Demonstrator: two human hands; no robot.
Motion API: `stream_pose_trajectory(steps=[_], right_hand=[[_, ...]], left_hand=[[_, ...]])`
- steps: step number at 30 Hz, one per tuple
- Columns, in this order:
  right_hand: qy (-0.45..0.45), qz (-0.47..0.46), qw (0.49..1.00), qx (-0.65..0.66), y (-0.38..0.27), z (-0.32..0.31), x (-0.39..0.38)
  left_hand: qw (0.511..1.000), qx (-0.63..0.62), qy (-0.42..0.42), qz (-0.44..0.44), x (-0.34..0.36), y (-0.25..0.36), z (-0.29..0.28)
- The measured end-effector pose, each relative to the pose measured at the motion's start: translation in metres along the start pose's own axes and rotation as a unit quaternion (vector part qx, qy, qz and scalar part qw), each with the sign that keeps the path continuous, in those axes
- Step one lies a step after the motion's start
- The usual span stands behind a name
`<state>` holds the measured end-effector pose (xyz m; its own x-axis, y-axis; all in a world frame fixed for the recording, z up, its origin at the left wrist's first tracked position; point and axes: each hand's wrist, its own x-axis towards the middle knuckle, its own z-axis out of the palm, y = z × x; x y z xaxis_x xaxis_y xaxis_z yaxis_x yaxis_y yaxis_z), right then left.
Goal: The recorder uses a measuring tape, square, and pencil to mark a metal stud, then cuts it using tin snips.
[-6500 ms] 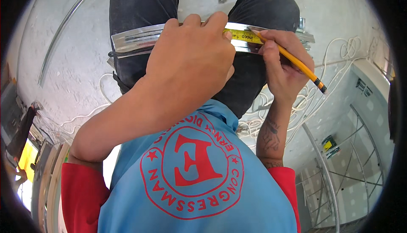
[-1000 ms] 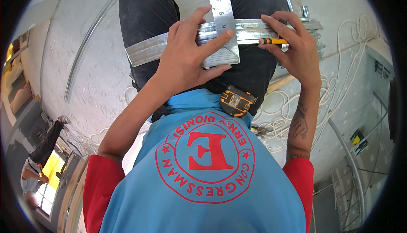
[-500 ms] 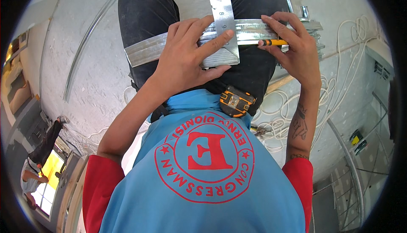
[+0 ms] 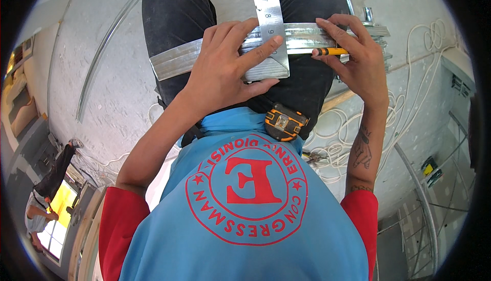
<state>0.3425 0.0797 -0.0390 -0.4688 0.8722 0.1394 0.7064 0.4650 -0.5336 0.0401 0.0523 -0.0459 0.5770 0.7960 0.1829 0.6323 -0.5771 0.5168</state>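
Note:
A long ribbed metal channel (image 4: 176,61) lies across my thighs. A silver metal square (image 4: 267,11) sits over it, its ruled blade pointing away from me between my knees. My left hand (image 4: 222,66) clamps the two together: the index finger presses on the square, the thumb is at its near edge, and the other fingers reach over the channel's far side. In my right hand (image 4: 360,58) is a yellow pencil (image 4: 331,51), lying sideways with its dark end toward the square. The right fingertips also touch the channel's far edge.
A tape measure (image 4: 285,122) is clipped at my waist. More metal channels (image 4: 377,31) lie beyond my right hand. White cable (image 4: 337,122) is coiled on the floor at right. A curved-looking metal strip (image 4: 105,46) lies at left. Another person (image 4: 43,204) is at far left.

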Motion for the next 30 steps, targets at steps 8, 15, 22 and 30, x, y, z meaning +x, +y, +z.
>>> stream_pose_trajectory(steps=[8,15,22,30], right_hand=[[-0.010,0.012,1.000,0.002,0.0008,-0.0008,-0.0004],[0.001,-0.009,1.000,-0.007,0.0015,-0.0001,0.0000],[-0.008,0.005,1.000,-0.001,0.0006,-0.0008,-0.0002],[-0.012,0.009,1.000,-0.007,0.0012,-0.0010,-0.0002]], left_hand=[[1.000,-0.004,0.001,0.002,0.0008,-0.0006,-0.0001],[1.000,0.001,0.000,0.004,0.0011,-0.0005,-0.0004],[1.000,0.004,-0.002,0.006,0.0016,-0.0006,-0.0011],[1.000,0.003,-0.004,0.007,0.0018,-0.0015,-0.0008]])
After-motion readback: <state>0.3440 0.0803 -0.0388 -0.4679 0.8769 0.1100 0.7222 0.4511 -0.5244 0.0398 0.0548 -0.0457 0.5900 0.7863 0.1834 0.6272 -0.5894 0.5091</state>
